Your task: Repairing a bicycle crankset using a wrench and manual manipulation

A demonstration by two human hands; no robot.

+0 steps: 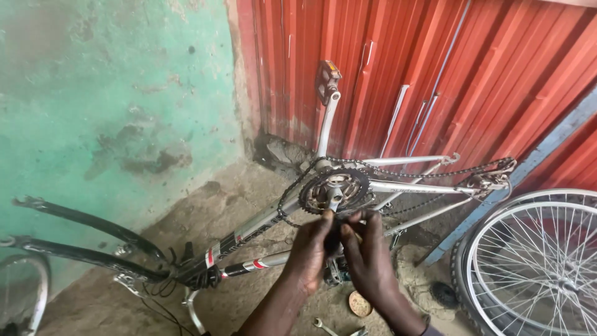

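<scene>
An upside-down silver bicycle frame [410, 186] without wheels lies in front of me. Its black chainring [336, 190] carries a loose chain [435, 173]. One crank arm [328, 124] points up with a pedal [327, 79] at its top. My left hand [311, 252] and my right hand [367, 255] meet just below the chainring. Both close around the lower crank arm [335, 199], whose pedal end is hidden between my fingers. Whether a tool is in either hand is not visible.
A spoked wheel with tyre [535, 261] leans at the right. The black fork [87, 239] sticks out to the left. A spanner [326, 326] and a small round tin [359, 303] lie on the dirt floor. Behind stand a green wall [112, 93] and red corrugated sheeting [435, 74].
</scene>
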